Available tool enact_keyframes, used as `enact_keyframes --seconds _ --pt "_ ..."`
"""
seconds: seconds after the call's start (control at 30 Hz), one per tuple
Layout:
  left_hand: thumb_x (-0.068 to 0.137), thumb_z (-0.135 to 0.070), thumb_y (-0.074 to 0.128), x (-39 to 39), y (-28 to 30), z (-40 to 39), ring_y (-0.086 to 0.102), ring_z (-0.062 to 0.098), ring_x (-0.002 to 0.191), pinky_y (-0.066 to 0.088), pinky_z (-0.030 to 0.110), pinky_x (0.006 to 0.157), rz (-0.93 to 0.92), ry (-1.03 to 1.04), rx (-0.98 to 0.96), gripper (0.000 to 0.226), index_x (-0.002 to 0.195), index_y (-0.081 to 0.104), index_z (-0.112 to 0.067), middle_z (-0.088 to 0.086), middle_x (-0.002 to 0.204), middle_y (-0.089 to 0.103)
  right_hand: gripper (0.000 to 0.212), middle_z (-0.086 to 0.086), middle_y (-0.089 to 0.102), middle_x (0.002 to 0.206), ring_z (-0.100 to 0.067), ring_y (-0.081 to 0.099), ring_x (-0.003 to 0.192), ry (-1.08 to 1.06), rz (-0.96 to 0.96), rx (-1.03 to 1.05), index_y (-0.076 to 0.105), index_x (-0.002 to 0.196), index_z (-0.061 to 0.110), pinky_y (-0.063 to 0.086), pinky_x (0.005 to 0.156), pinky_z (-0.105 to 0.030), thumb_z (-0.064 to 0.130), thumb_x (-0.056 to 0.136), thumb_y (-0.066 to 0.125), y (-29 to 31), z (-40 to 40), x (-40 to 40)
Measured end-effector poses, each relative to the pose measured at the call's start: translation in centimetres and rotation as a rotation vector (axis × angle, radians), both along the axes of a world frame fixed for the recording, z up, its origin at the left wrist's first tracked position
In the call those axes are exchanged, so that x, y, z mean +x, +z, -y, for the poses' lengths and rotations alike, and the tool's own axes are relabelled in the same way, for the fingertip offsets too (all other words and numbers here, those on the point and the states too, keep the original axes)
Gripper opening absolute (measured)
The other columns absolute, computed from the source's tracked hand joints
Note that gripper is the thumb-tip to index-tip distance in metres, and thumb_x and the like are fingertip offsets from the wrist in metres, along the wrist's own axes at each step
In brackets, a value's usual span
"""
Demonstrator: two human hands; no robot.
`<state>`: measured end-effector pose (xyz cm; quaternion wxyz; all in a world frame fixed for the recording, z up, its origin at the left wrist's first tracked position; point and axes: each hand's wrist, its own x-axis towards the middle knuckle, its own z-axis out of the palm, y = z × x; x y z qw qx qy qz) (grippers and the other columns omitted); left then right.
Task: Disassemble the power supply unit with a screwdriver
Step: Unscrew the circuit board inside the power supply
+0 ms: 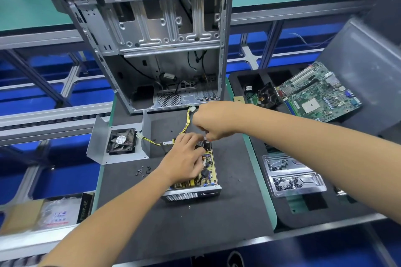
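Power supply unit (193,180) — left hand (186,158) resting, right hand (211,122) fisted

At the lower left of the frame, a black box (85,207) standing on edge beside the work mat shows the word "PRIME" in pale capitals running up its side. Next to it, a clear plastic bag (56,212) bears blue and red print too blurred to read. The round sticker on the fan (122,141) is likewise illegible.
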<state>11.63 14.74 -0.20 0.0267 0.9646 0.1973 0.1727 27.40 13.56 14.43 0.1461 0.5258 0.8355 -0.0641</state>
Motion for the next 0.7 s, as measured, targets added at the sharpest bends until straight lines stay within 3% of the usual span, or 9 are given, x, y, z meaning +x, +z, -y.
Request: enact_keyframes --seconds 0.07,0.23,0.33,0.4,0.53,0.6,0.7 --pt "0.074 -0.017 0.053 0.0 -0.1 -0.1 0.046 0.031 0.099 0.036 0.041 0.086 0.004 0.001 -0.003 0.011 0.073 0.062 -0.01 0.015 0.108 0.055 0.038 0.003 0.039 0.063 -0.025 0.056 0.071 0.03 0.009 0.008 0.033 0.063 0.02 0.051 0.061 -0.034 0.022 0.08 0.067 -0.2 -0.2 -0.1" --pt "0.073 -0.017 0.05 0.1 -0.1 -0.1 0.047 0.032 0.097 0.037 0.041 0.084 0.014 0.003 -0.01 0.015 0.073 0.063 -0.01 0.014 0.109 0.055 0.045 -0.001 0.036 0.054 -0.015 0.037 0.05 -0.101 -0.06 0.029 0.032 0.055 0.015 0.025 0.043 -0.024 0.019 0.074 0.072 -0.3 -0.9 0.4" --pt "0.073 -0.017 0.05 0.1 -0.1 0.0 0.046 0.032 0.098 0.036 0.041 0.084 0.016 0.002 -0.005 0.015 0.073 0.063 -0.009 0.014 0.108 0.055 0.048 -0.002 0.032 0.049 -0.017 0.033 0.048 -0.074 -0.053 0.017 0.029 0.053 0.013 0.028 0.043 -0.026 0.019 0.074 0.071 -0.3 -1.0 0.3" --pt "0.073 -0.017 0.05 0.1 -0.1 -0.1 0.047 0.032 0.098 0.036 0.041 0.085 0.012 0.003 -0.005 0.015 0.073 0.063 -0.009 0.015 0.109 0.056 0.042 -0.003 0.04 0.053 -0.015 0.036 0.051 -0.06 -0.029 -0.009 0.037 0.056 0.012 0.034 0.047 -0.028 0.024 0.078 0.07 -0.2 -1.1 0.3" --pt "0.074 -0.017 0.051 0.1 0.0 0.1 0.051 0.034 0.099 0.037 0.042 0.085 -0.005 0.011 -0.01 0.014 0.073 0.063 -0.009 0.016 0.11 0.058 0.021 -0.007 0.065 0.082 -0.017 0.055 0.071 -0.007 0.015 -0.121 0.065 0.087 0.006 0.043 0.058 -0.028 0.025 0.08 0.071 0.1 -1.5 0.5" --pt "0.074 -0.017 0.051 0.1 0.0 0.1 0.051 0.034 0.1 0.037 0.042 0.086 -0.017 0.014 -0.008 0.014 0.073 0.063 -0.009 0.015 0.11 0.058 0.014 0.001 0.063 0.079 -0.005 0.044 0.063 0.055 0.044 -0.147 0.065 0.088 0.01 0.04 0.056 -0.025 0.022 0.082 0.07 0.3 -1.5 0.7" --pt "0.075 -0.018 0.052 0.1 0.0 0.0 0.049 0.033 0.099 0.037 0.042 0.086 -0.022 0.02 -0.003 0.013 0.073 0.062 -0.01 0.015 0.109 0.057 0.008 0.005 0.055 0.072 -0.006 0.042 0.062 0.14 0.089 -0.147 0.059 0.08 0.018 0.037 0.055 -0.026 0.016 0.083 0.066 0.8 -1.5 0.4"
